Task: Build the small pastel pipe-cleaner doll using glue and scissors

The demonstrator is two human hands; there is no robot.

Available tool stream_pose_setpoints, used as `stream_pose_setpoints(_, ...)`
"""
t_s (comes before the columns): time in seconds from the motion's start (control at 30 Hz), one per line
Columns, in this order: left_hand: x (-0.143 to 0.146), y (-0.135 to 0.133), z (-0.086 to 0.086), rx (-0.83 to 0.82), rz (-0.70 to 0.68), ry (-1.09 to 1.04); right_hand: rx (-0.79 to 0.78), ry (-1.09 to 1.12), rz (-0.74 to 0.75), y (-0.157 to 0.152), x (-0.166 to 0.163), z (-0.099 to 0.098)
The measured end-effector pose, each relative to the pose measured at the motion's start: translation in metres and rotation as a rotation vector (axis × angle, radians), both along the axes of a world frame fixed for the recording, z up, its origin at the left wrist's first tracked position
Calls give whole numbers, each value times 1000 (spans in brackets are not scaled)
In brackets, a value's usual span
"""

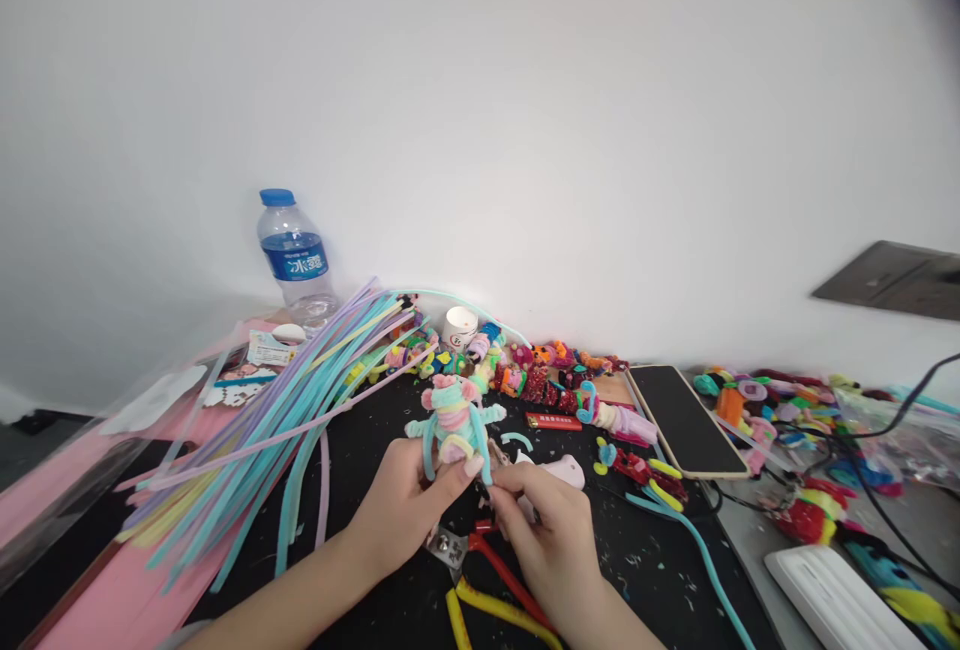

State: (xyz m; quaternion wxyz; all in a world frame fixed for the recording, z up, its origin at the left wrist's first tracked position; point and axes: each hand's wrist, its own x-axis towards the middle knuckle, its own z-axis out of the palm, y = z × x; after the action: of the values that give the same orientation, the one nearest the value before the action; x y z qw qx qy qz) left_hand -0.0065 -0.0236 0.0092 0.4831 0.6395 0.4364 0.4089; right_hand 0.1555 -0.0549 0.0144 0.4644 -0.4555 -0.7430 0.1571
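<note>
A small pipe-cleaner doll (454,420) in mint, pink and pale yellow is upright between my hands. My left hand (409,500) is closed around its lower part, the thumb pressed on its front. With fingers pinched, my right hand (547,520) holds the lower end of a light-blue pipe-cleaner strand (481,455) that hangs down the doll's right side. The fingertips hide the tip of that strand. Just below the hands lie pliers (450,547) with red and yellow handles, partly covered by my right hand. A white rounded tool (564,471) shows behind the right fingers.
A bundle of pastel pipe cleaners (300,410) spreads across the left. Behind it stands a water bottle (294,255). Several finished pipe-cleaner figures (536,385) line the wall. A phone (686,420), a white power bank (840,595) and black cables (862,480) lie at the right.
</note>
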Motion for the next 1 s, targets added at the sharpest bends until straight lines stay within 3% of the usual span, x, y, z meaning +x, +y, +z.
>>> stream_pose_setpoints(0.2,-1,2,2,68,36,91,-88,44,76,-2,2,4)
stream_pose_setpoints(0.63,-3,2,10,104,-33,140,-121,62,38,3,5,1)
stream_pose_setpoints(0.83,-6,4,10,145,-137,182,-322,263,93,9,8,4)
stream_pose_setpoints(1.0,-7,5,7,153,-188,247,-613,681,199,15,8,9)
